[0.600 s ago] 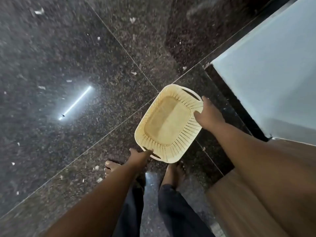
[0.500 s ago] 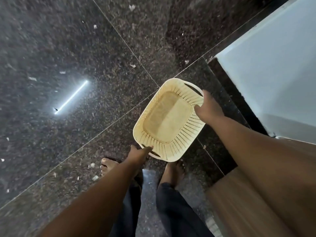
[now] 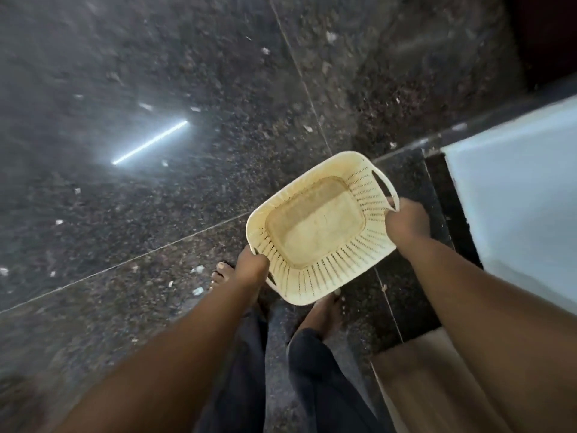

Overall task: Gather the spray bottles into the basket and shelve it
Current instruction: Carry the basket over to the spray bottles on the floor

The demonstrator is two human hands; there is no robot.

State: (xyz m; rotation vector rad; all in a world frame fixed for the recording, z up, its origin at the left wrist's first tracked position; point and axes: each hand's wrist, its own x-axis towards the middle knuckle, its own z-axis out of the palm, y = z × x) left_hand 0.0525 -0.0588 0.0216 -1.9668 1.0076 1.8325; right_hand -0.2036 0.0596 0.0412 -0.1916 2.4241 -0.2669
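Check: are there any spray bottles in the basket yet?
No, the basket held by the left hand and right hand shows only its bare bottom.

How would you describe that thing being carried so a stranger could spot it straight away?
Look over the dark speckled floor, just above the person's bare feet. There, held between the left hand and right hand, is a cream plastic basket. It is the only pale, slotted tub in view, with loop handles at both ends, and it is empty.
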